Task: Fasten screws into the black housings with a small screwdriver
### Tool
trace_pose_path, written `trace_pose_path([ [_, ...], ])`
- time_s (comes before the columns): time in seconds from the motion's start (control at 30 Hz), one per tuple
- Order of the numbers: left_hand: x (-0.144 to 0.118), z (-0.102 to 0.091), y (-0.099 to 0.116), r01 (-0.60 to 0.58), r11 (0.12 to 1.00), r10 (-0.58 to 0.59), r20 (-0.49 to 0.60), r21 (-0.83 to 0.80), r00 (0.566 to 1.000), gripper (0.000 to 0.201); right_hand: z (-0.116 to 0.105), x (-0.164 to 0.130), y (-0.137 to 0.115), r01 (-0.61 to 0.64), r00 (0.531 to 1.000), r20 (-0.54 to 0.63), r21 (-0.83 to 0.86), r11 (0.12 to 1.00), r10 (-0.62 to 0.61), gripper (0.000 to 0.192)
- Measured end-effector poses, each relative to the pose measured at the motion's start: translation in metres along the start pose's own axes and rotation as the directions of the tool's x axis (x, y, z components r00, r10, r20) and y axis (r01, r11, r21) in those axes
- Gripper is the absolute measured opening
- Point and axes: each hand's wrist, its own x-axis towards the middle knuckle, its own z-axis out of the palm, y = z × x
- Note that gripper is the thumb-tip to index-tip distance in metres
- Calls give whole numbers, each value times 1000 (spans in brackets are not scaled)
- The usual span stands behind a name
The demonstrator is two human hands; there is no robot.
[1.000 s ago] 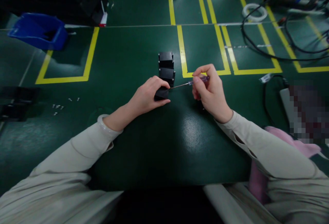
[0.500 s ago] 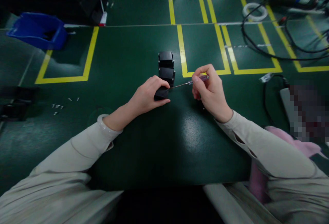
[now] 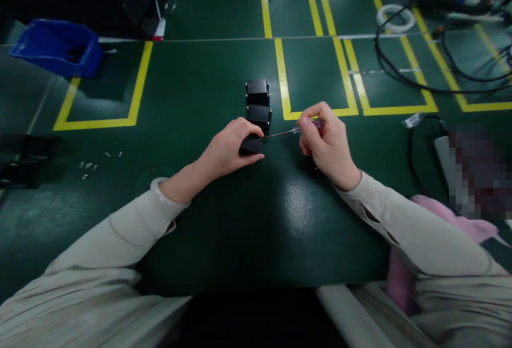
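My left hand (image 3: pixel 230 146) is closed around a small black block (image 3: pixel 250 145), thumb on the near side and fingers over the far side. In my right hand (image 3: pixel 326 140) is a screwdriver (image 3: pixel 296 130) with a clear purplish handle. Its thin shaft points left, and the tip meets the right end of the block by my left fingertips. Just beyond stand two similar black blocks, a nearer one (image 3: pixel 259 115) and a farther one (image 3: pixel 257 89), with small silver screws at their corners. Whatever the tip bears on is too small to make out.
Several loose screws (image 3: pixel 88 166) lie on the green tabletop (image 3: pixel 240 231) to the left. A blue bin (image 3: pixel 56 49) stands at the back left, black parts (image 3: pixel 24 161) at the left edge. Cables (image 3: pixel 400 73) and a white tape roll (image 3: pixel 395 18) are at the right.
Both hands, the block and the screwdriver hold nearly the same positions. The whole view has shifted very slightly.
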Motion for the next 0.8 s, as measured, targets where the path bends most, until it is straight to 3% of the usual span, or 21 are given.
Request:
trace_pose_path([
  [0.8,1,-1,0,15,1000,-15,14,1,1000,35,1,0,1,-7,1000,-8,24,1000,7,22],
])
